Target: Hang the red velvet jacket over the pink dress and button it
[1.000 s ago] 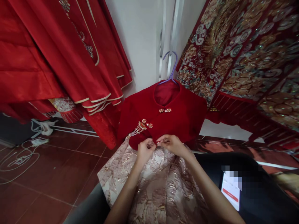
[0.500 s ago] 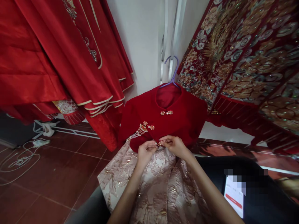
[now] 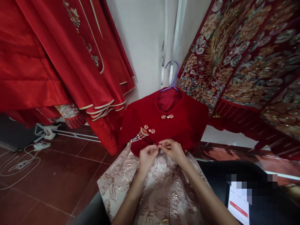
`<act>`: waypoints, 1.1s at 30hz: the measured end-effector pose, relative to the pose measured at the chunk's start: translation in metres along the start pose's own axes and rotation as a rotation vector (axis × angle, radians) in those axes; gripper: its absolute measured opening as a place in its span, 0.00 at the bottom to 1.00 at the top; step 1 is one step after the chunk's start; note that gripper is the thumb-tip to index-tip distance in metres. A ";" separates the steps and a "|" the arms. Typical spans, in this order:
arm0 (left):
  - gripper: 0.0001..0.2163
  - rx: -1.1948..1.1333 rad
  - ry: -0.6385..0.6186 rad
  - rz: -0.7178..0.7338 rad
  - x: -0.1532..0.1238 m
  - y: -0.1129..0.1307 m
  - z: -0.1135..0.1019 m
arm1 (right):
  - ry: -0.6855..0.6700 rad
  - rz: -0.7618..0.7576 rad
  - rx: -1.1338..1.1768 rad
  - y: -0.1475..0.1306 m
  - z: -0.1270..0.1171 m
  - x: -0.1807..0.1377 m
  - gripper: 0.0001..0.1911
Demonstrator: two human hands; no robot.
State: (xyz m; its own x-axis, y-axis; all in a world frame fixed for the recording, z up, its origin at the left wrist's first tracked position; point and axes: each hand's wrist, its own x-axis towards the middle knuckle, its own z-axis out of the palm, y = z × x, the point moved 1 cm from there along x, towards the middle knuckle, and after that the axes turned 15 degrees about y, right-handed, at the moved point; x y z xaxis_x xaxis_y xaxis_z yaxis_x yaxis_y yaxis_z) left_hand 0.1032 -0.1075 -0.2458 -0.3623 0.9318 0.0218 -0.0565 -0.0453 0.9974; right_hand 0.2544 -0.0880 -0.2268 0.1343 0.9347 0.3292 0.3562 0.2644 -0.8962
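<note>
A red velvet dress top hangs on a lilac hanger, with a pale pink brocade skirt spreading below it. Pearl clasps sit at the collar and on the left breast, where a tassel ornament dangles. My left hand and my right hand meet at the lower hem of the red top. Both pinch a small pearl clasp between their fingertips.
Red satin robes hang at the left. An embroidered dark red garment hangs at the right. White cables and a power strip lie on the red-brown tiled floor. A phone screen shows at the lower right on a dark surface.
Both hands stay pinched at the hem clasp, with small finger movements. The view has tilted slightly, so the dress and hands sit a little lower in the picture.
</note>
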 end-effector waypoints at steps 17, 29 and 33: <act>0.06 0.125 -0.070 0.111 0.002 -0.001 0.000 | 0.006 0.007 -0.035 -0.001 0.000 0.002 0.10; 0.07 0.095 0.091 0.124 0.014 0.026 -0.022 | 0.007 0.089 -0.078 -0.032 -0.059 0.015 0.10; 0.06 0.308 -0.051 0.259 0.002 0.025 -0.011 | -0.073 0.077 -0.093 -0.040 -0.061 0.009 0.09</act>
State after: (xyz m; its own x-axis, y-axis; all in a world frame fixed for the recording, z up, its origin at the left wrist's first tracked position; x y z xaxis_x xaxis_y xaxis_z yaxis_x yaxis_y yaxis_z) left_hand 0.0904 -0.1107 -0.2220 -0.2811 0.9208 0.2705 0.3143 -0.1780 0.9325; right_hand 0.2974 -0.1043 -0.1695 0.0984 0.9670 0.2349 0.4316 0.1712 -0.8857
